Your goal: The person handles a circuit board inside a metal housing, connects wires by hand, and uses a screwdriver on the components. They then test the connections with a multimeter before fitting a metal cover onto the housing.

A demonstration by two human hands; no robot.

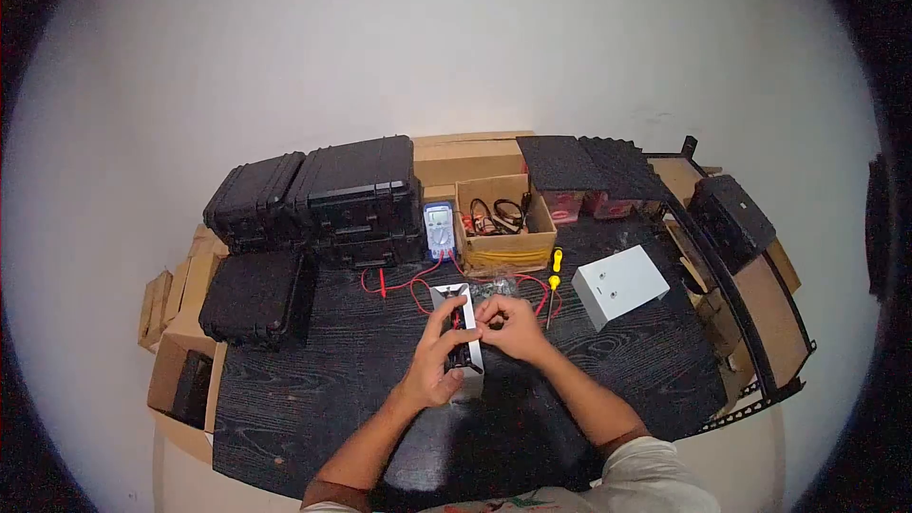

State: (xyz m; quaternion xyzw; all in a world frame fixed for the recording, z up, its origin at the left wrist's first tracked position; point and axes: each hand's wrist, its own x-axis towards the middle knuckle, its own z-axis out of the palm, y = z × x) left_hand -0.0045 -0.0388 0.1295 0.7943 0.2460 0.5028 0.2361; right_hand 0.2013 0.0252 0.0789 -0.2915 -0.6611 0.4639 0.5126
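Note:
Near the middle of the table stands a small white box (pixel 472 386) with its open side up; dark parts and a bit of red wire show inside. My left hand (pixel 437 361) grips it from the left, its fingers reaching across the opening. On the box's right edge, my right hand (pixel 511 330) is closed in a pinch; whatever its fingertips hold is hidden. Just beyond lie a clear plastic bag (pixel 496 287) and a yellow-and-black screwdriver (pixel 555 271). A white box-shaped cover (pixel 622 285) with two round fittings rests to the right.
A blue multimeter (pixel 440 230) with red leads (pixel 383 283) stands at the back beside a cardboard box (pixel 508 252) of cables. Black hard cases (pixel 356 195) are stacked at the back left. A black metal frame (pixel 736 299) runs along the right edge. An open carton (pixel 180 385) is at left.

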